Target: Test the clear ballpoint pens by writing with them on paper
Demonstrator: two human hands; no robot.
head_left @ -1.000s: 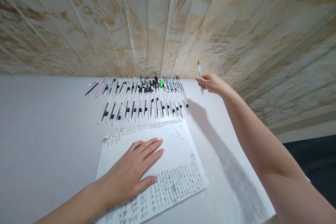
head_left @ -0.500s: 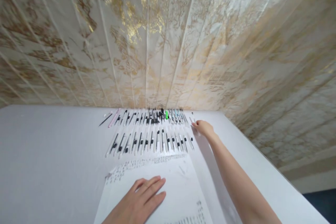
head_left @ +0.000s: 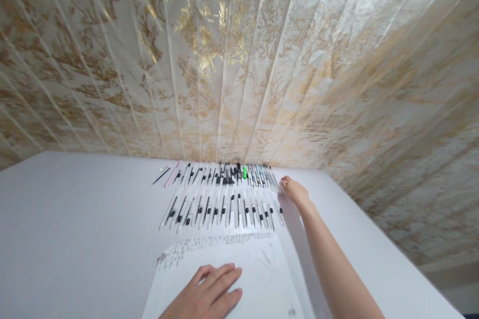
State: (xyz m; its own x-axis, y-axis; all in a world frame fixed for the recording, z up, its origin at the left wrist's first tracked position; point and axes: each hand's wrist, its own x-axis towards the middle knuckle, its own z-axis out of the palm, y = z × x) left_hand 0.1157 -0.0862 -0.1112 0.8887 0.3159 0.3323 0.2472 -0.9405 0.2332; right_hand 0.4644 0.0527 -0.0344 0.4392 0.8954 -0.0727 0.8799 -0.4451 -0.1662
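Observation:
My left hand [head_left: 209, 291] lies flat with its fingers stretched out on a white sheet of paper [head_left: 258, 269], which has small dark writing along its top edge. My right hand [head_left: 294, 189] reaches to the right end of the far row of pens [head_left: 204, 175]. Its thumb and fingers are pinched together; whatever is between them is too small to make out. Between that far row and the paper lies a nearer row of clear pens with black grips or caps [head_left: 223, 207], set side by side.
In the far row are a bright green piece [head_left: 244, 172], a pink pen [head_left: 172, 174] and a dark pen [head_left: 161, 176] at the left end. The white table [head_left: 93, 234] meets a wall with a gold-patterned covering [head_left: 239, 70]; its right edge slants toward me.
The view has shifted, so the table contents appear slightly lower and further right. A thin pen-like thing seen at my right fingertips before no longer shows. My left hand stays on the paper.

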